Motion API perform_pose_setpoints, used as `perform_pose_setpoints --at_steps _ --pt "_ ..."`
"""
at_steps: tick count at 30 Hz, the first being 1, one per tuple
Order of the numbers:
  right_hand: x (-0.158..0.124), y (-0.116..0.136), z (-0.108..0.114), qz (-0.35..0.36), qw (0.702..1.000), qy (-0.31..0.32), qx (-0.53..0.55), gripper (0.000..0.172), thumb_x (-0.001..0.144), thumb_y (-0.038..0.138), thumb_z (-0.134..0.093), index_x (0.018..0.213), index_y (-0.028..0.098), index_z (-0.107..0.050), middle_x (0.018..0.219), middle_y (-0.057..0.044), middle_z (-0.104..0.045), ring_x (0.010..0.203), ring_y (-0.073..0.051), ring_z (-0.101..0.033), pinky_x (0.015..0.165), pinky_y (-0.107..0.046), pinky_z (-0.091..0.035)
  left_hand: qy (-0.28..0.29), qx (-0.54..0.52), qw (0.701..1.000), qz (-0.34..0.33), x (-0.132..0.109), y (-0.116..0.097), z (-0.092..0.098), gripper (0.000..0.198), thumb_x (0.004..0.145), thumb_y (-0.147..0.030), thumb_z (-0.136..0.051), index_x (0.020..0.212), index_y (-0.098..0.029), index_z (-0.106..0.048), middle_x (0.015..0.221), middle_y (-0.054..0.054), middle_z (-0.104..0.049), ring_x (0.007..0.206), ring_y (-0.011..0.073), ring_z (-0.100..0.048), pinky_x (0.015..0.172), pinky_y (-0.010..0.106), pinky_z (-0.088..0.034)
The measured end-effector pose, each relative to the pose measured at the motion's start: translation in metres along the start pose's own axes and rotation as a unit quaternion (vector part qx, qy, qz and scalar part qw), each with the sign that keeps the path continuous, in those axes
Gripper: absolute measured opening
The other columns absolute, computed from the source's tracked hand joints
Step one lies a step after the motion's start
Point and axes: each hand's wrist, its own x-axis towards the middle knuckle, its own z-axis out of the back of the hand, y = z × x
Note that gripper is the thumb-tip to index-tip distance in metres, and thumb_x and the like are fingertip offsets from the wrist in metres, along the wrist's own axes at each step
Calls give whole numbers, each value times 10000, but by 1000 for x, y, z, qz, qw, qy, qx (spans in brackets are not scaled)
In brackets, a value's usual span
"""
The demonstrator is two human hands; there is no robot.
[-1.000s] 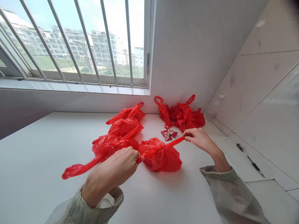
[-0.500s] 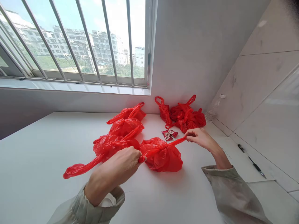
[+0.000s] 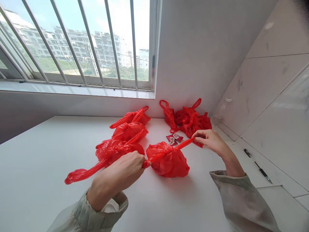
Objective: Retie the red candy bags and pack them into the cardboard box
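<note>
Around one handle (image 3: 156, 158), the left hand (image 3: 131, 162) was closed as a fist; on the other handle (image 3: 184, 144), the right hand (image 3: 209, 140) made a pinch. Between them, on the table (image 3: 164, 204), sat the bag (image 3: 172, 166), probably soft, light, slippery, best held by these handles.

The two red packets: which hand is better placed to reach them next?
Probably the right hand: it is nearer the packets, though it pinches one handle of the bag. The left hand is farther and grips the other handle.
</note>
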Motion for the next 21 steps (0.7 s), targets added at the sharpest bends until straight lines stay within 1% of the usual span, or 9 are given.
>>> perform_pose_setpoints --at_steps 2,3,7,9,12,15,18,21 --pt "0 0 0 6 999 31 -37 183 780 264 -539 784 217 -716 601 35 -579 607 -130 -508 565 -252 -325 40 31 999 -1 1 -4 3 311 777 97 -430 656 -134 -600 579 -22 -428 511 132 -295 461 309 -170" --pt "-1 -1 0 10 998 41 -54 184 781 252 -533 785 218 -714 610 34 -584 620 -133 -513 577 -255 -329 46 46 998 -10 1 -6 5 314 775 100 -437 645 -135 -601 573 -20 -432 514 136 -310 462 316 -167" --pt "-3 1 2 11 996 29 -78 209 804 251 -514 819 229 -721 650 32 -608 638 -135 -513 593 -261 -324 48 119 990 -57 1 -10 9 307 764 104 -490 605 -137 -596 576 -11 -474 543 153 -393 469 326 -191" --pt "-3 1 2 11 996 37 -77 203 802 245 -515 807 229 -717 642 33 -605 635 -135 -514 588 -261 -322 41 137 988 -65 1 -10 8 305 751 108 -509 586 -140 -575 578 -9 -482 553 157 -418 475 326 -206" --pt "0 -2 0 9 994 54 -90 189 788 217 -521 789 223 -709 626 30 -603 641 -142 -533 592 -260 -335 39 122 990 -56 0 -9 4 303 750 99 -521 575 -149 -537 566 -21 -433 543 150 -398 468 322 -204" --pt "3 -5 -3 6 993 49 -107 192 789 201 -522 809 222 -711 658 19 -632 666 -152 -561 600 -263 -347 29 78 996 -30 0 -9 3 297 764 101 -484 610 -146 -543 579 -31 -385 541 140 -375 463 315 -194" --pt "4 -7 -4 8 992 39 -118 190 805 206 -525 826 223 -713 705 3 -663 686 -159 -572 602 -265 -351 29 50 998 -11 0 -13 10 319 768 111 -415 638 -139 -564 583 -26 -366 537 140 -365 466 313 -183" --pt "3 -10 -6 24 990 42 -136 191 817 199 -524 826 222 -714 727 -13 -680 688 -165 -580 611 -268 -357 40 45 998 -6 1 -18 21 353 758 116 -371 602 -145 -550 554 -19 -346 516 148 -349 471 322 -165"
